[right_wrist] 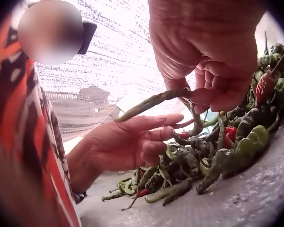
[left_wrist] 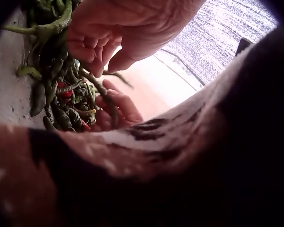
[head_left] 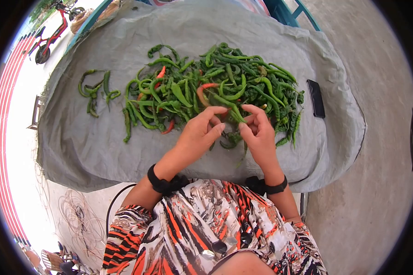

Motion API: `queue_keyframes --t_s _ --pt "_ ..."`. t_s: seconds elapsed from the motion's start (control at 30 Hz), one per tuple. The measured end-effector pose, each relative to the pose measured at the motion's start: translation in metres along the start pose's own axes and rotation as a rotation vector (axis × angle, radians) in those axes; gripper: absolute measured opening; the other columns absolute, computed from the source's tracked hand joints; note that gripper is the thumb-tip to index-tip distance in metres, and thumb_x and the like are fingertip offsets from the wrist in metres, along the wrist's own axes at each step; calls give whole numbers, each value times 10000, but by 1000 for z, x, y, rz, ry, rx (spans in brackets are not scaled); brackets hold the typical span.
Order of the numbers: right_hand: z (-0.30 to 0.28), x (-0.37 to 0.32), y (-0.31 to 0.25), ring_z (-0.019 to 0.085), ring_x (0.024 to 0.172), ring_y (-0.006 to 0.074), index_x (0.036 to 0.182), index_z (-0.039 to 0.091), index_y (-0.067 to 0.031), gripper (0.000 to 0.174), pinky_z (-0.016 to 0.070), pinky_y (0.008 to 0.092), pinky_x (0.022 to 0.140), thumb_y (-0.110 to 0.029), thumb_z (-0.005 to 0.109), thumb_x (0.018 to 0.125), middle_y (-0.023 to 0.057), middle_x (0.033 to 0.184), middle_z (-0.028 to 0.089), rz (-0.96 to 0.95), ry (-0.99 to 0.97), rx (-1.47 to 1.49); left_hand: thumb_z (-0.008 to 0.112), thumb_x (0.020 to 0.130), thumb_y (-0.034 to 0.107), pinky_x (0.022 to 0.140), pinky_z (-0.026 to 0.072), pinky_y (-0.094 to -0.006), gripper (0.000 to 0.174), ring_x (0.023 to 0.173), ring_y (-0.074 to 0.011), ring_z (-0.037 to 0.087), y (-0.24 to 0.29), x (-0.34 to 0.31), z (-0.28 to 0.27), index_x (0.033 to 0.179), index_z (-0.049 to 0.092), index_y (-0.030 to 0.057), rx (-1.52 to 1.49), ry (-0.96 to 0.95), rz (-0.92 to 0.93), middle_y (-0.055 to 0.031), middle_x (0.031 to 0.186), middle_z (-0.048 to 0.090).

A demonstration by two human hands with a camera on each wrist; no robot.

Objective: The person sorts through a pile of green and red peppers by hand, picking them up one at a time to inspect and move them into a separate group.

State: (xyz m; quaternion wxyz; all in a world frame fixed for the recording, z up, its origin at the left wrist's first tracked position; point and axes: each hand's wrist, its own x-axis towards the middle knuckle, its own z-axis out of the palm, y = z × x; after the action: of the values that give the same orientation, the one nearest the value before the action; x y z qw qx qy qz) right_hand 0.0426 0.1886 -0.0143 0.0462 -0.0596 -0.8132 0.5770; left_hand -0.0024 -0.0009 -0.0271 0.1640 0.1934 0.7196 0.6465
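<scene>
A heap of green chili peppers (head_left: 170, 98), with a few red ones among them, lies on a grey cloth (head_left: 101, 151). Over its near edge, my right hand (head_left: 260, 133) pinches a long green chili pepper (right_wrist: 151, 101) between thumb and fingertips. My left hand (head_left: 199, 133) is just beside it, index finger and thumb apart with a gap between them. In the right wrist view the left hand (right_wrist: 123, 146) has loosely bent fingers below the held pepper. An orange-red pepper (head_left: 203, 95) lies just beyond the left fingertips.
A smaller group of green peppers (head_left: 92, 91) lies apart at the left of the cloth. A black phone (head_left: 315, 98) rests on the right side. Past the cloth are a concrete floor (head_left: 367, 201), a red scooter (head_left: 55, 34) and a coil of wire (head_left: 80, 220).
</scene>
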Motion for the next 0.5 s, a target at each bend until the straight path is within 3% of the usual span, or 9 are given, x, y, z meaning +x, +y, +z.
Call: queue_keyframes --t_s 0.07,0.17,0.33,0.5 --pt "-6 -4 -4 470 647 -1 1286 511 -44 425 378 172 547 -23 619 875 -15 856 552 5 -47 140 604 951 123 582 431 -223 416 649 -53 492 -1 1 5 1349 502 59 -4 1 15 2 839 550" --pt "-11 -10 -17 481 662 9 1291 508 -50 417 380 176 545 -24 605 886 -8 863 567 92 -133 323 631 936 136 585 443 -257 441 638 -81 505 -2 4 11 1353 511 57 -31 7 39 -30 805 576" --pt "-17 -9 -11 484 673 16 1277 513 -50 385 387 176 546 -25 588 900 1 882 586 17 -104 362 597 969 156 581 445 -233 392 656 -71 513 2 6 12 1345 529 70 -226 50 8 -16 806 596" --pt "-19 -6 -14 492 678 23 1260 523 -47 348 394 177 545 -40 589 918 11 885 597 -10 -108 324 558 993 158 581 457 -218 195 666 -62 536 10 10 7 1154 595 56 -211 16 9 -9 811 627"
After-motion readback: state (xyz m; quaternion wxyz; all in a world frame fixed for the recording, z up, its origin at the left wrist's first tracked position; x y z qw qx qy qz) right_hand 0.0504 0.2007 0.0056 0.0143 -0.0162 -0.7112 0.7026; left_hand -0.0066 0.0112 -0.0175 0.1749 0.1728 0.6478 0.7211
